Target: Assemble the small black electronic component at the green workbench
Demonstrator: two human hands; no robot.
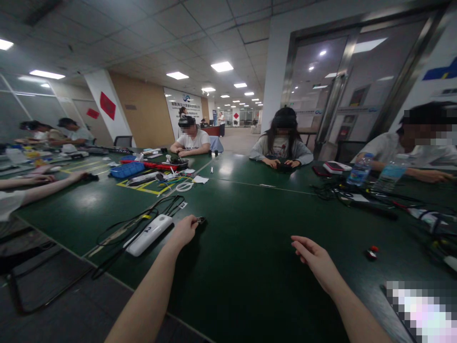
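Note:
My left hand (184,231) is closed, thumb and fingers pinching a small dark object with a metallic glint (201,220) just above the green table; its kind is too small to make out. Close beside that wrist lies a white oblong device (150,235) marked "2", with black cables (123,224) running around it. My right hand (314,257) hovers over the table farther right, fingers loosely stretched out and nothing visible in them. The nearest item to it is a small red-and-black object (372,253) on the tabletop.
A blue basket (127,169), a red tray (157,165) and loose wires sit at the back left. Water bottles (360,170) and tangled cables (332,188) are at right. A pixelated flat device (423,309) lies front right. Several people sit around the green table (243,271).

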